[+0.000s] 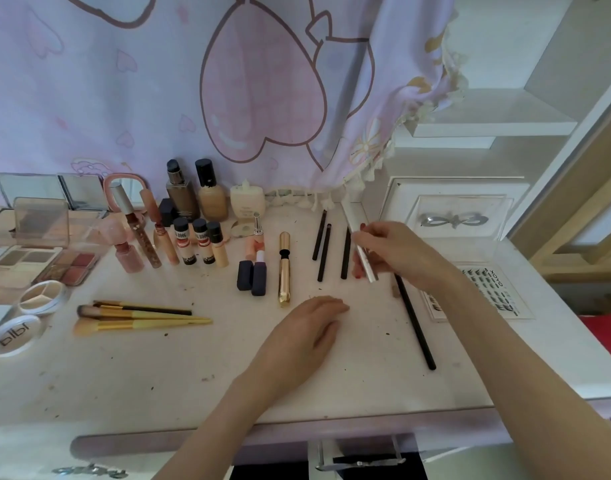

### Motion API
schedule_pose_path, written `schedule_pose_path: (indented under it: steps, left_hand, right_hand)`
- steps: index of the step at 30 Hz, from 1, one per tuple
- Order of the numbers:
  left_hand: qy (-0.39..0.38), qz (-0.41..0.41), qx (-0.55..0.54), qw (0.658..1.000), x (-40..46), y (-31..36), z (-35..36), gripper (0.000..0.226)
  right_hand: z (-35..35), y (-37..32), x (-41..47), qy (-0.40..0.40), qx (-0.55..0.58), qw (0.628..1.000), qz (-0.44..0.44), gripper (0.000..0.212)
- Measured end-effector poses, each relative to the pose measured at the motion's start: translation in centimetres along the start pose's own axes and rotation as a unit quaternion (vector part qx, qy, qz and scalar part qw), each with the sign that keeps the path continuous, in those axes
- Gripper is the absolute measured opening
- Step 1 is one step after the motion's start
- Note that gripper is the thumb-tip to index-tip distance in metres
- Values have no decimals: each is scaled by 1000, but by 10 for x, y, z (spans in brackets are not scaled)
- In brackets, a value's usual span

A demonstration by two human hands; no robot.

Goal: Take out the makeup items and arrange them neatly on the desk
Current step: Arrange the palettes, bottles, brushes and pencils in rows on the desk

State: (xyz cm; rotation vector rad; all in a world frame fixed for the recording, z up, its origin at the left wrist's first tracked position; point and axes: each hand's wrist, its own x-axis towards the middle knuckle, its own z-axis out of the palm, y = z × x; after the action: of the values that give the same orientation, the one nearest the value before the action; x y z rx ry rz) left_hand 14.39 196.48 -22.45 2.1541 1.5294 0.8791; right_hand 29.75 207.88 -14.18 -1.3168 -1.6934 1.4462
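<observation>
My right hand (394, 252) grips a slim silver pencil (361, 245), held tilted just above the white desk (193, 375) beside three black pencils (325, 251) lying in a row. A longer black pencil (416, 323) lies diagonally under my right wrist. My left hand (307, 327) rests flat on the desk, fingers relaxed and empty. To its left lie a gold mascara tube (284, 268), dark lipsticks (254, 275), small concealer bottles (200, 245), foundation bottles (193, 192), lip glosses (141, 233), gold-handled brushes (141, 315) and eyeshadow palettes (41, 265).
A false-lash card (487, 292) lies at the desk's right edge by a clear box with a bow (456, 220). Round powder compacts (16, 334) sit at far left. A pink heart-print curtain (228, 81) hangs behind. A drawer (359, 452) stands open below the desk front.
</observation>
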Motion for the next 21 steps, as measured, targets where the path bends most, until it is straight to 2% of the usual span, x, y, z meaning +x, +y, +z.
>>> schedule_pose_path:
  steps: [3, 6, 9, 11, 14, 16, 18, 20, 21]
  left_hand:
    - [93, -34, -86, 991, 4, 8, -11, 41]
    - [149, 20, -21, 988, 11, 12, -25, 51]
    - [132, 44, 40, 989, 15, 14, -42, 33]
    - [107, 44, 35, 993, 14, 15, -53, 19]
    - [66, 54, 35, 996, 10, 13, -63, 24]
    - [38, 46, 19, 998, 8, 8, -68, 13]
    - [-1, 24, -7, 1000, 4, 2, -73, 13]
    - [-37, -8, -32, 999, -2, -3, -76, 24]
    - [-45, -29, -47, 997, -5, -4, -77, 32]
  right_hand:
    - [0, 8, -23, -90, -51, 995, 9, 18]
    - [-3, 10, -28, -161, -55, 985, 25, 26]
    - [-5, 3, -30, -245, -12, 969, 37, 32]
    - [-3, -3, -31, -279, -3, 960, 37, 35]
    - [3, -7, -31, -303, 0, 952, 42, 35]
    - [6, -9, -33, -317, -7, 948, 36, 32]
    - [11, -10, -37, -315, -48, 948, 12, 26]
    - [20, -10, -42, -276, -172, 943, -63, 18]
    - [26, -9, -44, -249, -247, 930, -112, 15]
